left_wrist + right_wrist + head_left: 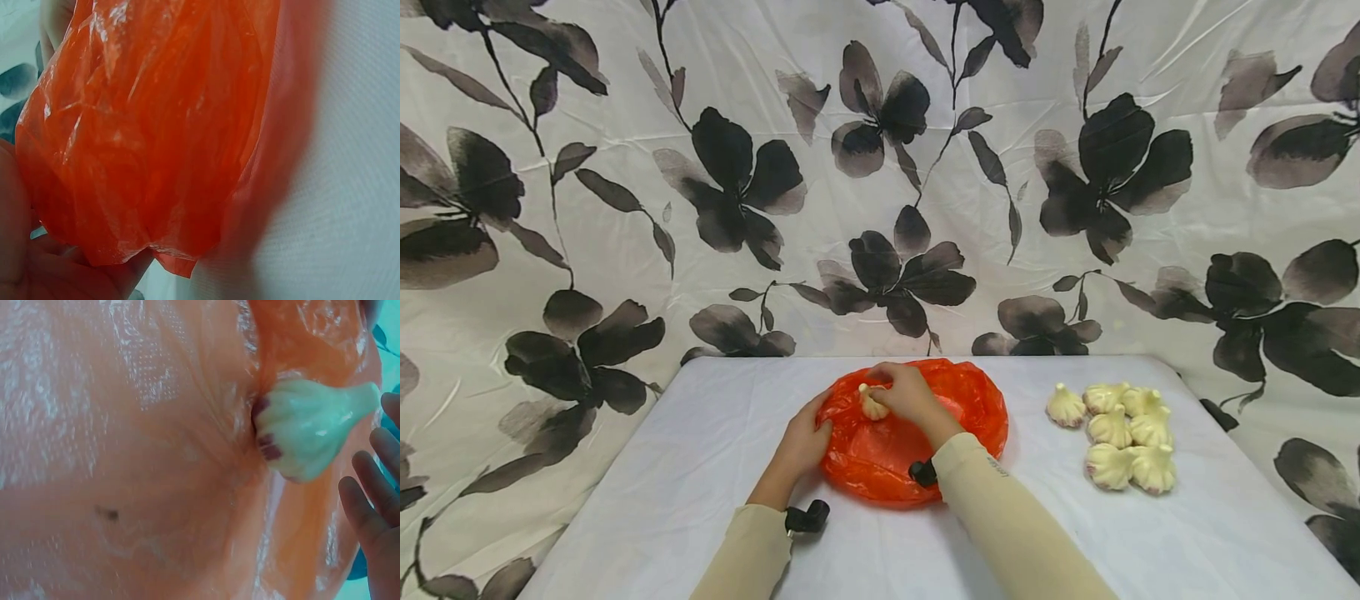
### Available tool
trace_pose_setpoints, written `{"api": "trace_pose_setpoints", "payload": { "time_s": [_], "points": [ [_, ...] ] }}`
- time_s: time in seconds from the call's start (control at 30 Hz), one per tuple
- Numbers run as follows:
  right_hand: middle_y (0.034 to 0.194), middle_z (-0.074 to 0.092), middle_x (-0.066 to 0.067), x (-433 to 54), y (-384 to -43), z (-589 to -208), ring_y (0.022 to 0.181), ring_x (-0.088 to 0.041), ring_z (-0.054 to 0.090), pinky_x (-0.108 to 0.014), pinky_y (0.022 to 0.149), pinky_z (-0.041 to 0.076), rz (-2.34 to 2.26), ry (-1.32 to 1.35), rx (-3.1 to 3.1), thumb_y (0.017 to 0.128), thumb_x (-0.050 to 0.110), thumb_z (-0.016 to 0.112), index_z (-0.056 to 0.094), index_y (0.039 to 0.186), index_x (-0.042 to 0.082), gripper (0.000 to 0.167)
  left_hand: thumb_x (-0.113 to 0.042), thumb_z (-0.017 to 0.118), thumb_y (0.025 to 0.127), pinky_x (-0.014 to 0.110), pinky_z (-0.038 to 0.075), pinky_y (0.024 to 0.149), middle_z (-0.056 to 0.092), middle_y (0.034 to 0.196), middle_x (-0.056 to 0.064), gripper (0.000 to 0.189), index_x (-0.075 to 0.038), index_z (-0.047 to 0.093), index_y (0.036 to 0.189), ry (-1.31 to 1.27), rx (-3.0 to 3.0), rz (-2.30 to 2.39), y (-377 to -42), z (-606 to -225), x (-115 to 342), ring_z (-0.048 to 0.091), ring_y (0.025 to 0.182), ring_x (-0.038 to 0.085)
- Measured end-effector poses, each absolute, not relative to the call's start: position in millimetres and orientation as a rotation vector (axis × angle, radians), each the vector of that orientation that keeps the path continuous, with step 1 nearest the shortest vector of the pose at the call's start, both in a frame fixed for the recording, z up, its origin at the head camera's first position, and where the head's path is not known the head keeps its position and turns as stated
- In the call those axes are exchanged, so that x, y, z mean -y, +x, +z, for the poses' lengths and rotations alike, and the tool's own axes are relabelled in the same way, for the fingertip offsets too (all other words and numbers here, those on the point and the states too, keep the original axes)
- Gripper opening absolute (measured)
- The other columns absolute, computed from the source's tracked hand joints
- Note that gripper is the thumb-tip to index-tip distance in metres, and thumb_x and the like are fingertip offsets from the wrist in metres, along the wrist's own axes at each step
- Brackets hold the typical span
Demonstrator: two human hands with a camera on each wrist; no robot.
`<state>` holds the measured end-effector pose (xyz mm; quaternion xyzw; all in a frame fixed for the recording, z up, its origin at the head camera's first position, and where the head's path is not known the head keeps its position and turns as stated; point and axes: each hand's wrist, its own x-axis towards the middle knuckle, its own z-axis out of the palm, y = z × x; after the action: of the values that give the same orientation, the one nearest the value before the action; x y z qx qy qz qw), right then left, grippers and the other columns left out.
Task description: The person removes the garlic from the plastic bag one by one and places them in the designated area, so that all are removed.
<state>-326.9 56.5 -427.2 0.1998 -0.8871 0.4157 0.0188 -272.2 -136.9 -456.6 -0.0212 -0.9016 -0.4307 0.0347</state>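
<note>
A red plastic bag [895, 483] lies spread wide on the table, its rim forming a round opening. My left hand [802, 442] grips the bag's left rim; in the left wrist view, bag film [150, 144] covers part of the fingers. Inside the bag near that rim is a garlic bulb [873, 403], pale with purple patches at its base. My right hand [913, 396] reaches over the bag beside this bulb. In the right wrist view its fingers [369, 509] are extended near the stem of the garlic bulb [306, 428]; the thumb is not seen.
Several more garlic bulbs [1108, 427] stand grouped on the right side of the white-covered table [700, 417]. A floral curtain [880, 183] hangs behind the table's far edge. Small black cameras [807, 517] are strapped to both wrists.
</note>
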Motion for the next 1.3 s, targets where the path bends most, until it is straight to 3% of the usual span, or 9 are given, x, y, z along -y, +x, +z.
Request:
{"api": "trace_pose_setpoints", "payload": {
  "time_s": [0.13,0.27,0.37,0.5,0.67,0.93,1.3],
  "points": [
    [0.112,0.07,-0.006,-51.5,-326.3,-428.2,0.105,-0.025,0.064,-0.038,0.094,0.053,1.296,0.637,2.749,0.089,0.017,0.066,0.068,0.117,0.012,0.028,-0.009,0.048,0.096,0.054,0.033,0.114,0.04,0.152,0.015,0.056,-0.012,0.035,0.151,-0.057,2.776,-1.337,-273.3,-457.6,135.6,0.038,0.14,0.036],
    [0.093,0.069,-0.006,-47.6,-325.5,-429.4,0.079,-0.025,0.065,-0.028,0.074,0.054,1.418,0.674,2.757,0.091,0.012,0.063,0.067,0.12,0.01,0.029,-0.01,0.049,0.096,0.054,0.034,0.113,0.041,0.152,0.014,0.056,-0.013,0.035,0.151,-0.054,2.777,-1.348,-273.2,-458.6,135.7,0.039,0.14,0.035],
    [0.088,0.066,-0.004,-46.2,-325.4,-430.0,0.072,-0.021,0.061,-0.023,0.067,0.051,1.369,0.689,2.776,0.091,0.01,0.063,0.068,0.118,0.011,0.027,-0.01,0.049,0.096,0.054,0.034,0.112,0.041,0.152,0.015,0.056,-0.013,0.035,0.15,-0.058,2.776,-1.35,-272.2,-458.4,135.7,0.039,0.14,0.036],
    [0.095,0.066,-0.001,-45.8,-325.2,-429.6,0.082,-0.014,0.057,-0.024,0.076,0.051,1.181,0.673,2.795,0.09,0.011,0.064,0.07,0.11,0.012,0.021,-0.01,0.048,0.096,0.055,0.034,0.113,0.041,0.152,0.014,0.056,-0.014,0.035,0.15,-0.054,2.776,-1.354,-271.2,-458.1,135.5,0.039,0.14,0.036],
    [0.098,0.068,-0.002,-47.2,-324.1,-428.7,0.087,-0.017,0.059,-0.03,0.084,0.053,1.09,0.686,2.796,0.09,0.011,0.064,0.069,0.105,0.011,0.016,-0.011,0.048,0.096,0.055,0.034,0.113,0.04,0.152,0.014,0.057,-0.015,0.034,0.151,-0.036,2.781,-1.361,-270.2,-458.2,135.3,0.039,0.14,0.036],
    [0.093,0.07,-0.002,-54.8,-320.3,-421.3,0.085,-0.018,0.062,-0.031,0.081,0.055,0.973,0.752,2.724,0.089,0.01,0.066,0.07,0.104,0.009,0.016,-0.012,0.048,0.097,0.055,0.033,0.113,0.038,0.154,0.013,0.057,-0.017,0.033,0.152,-0.001,2.797,-1.367,-272.3,-460.5,136.2,0.037,0.141,0.035],
    [0.103,0.071,-0.004,-71.1,-309.3,-395.9,0.096,-0.021,0.066,-0.035,0.087,0.055,1.022,0.784,2.702,0.091,0.011,0.064,0.07,0.11,0.008,0.02,-0.011,0.047,0.097,0.055,0.033,0.113,0.037,0.154,0.013,0.057,-0.017,0.032,0.152,0.031,2.804,-1.361,-273.4,-460.6,137.0,0.037,0.141,0.035]
  ]
}}
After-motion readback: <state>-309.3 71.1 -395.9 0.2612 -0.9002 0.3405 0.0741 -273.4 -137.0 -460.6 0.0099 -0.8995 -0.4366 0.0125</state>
